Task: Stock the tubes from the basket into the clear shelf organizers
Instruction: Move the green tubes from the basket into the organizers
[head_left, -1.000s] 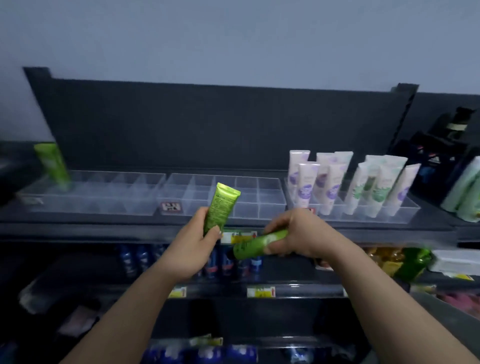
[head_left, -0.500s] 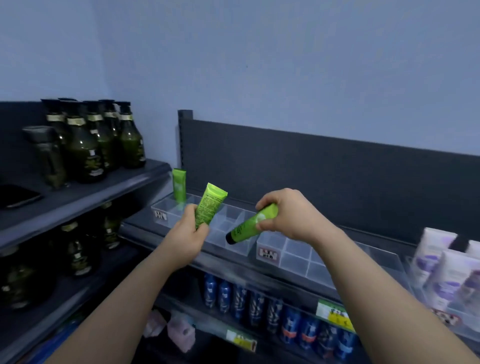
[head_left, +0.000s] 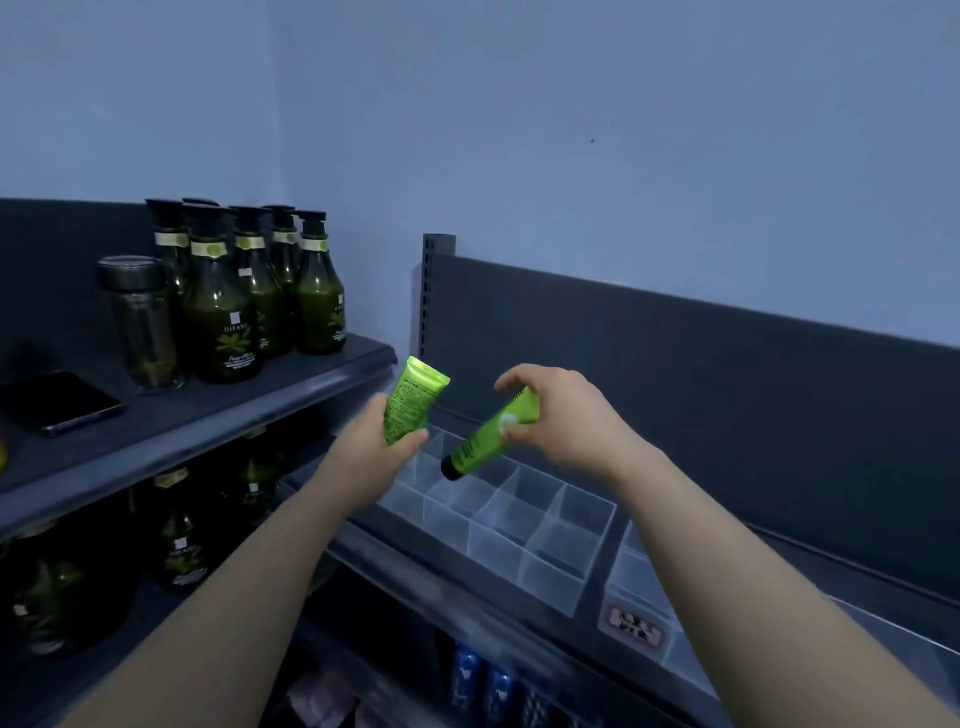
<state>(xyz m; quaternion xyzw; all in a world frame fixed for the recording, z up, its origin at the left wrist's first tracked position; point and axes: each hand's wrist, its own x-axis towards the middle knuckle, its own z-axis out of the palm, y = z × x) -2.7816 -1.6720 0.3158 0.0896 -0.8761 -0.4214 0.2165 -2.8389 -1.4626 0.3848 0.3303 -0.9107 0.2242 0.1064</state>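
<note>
Shelf organizer (head_left: 551, 526) partly behind left hand (head_left: 375, 448)

A shop: dark retail shelving (head_left: 218, 415) stocked with rows of identical green bottles (head_left: 223, 312).

My view swings left, so the dark green bottles (head_left: 234, 312) now stand at the left and the white tubes drop out of frame. My right hand (head_left: 561, 415) tips its green tube (head_left: 488, 441) from nearly level to cap-down over the clear organizer (head_left: 571, 519).
</note>
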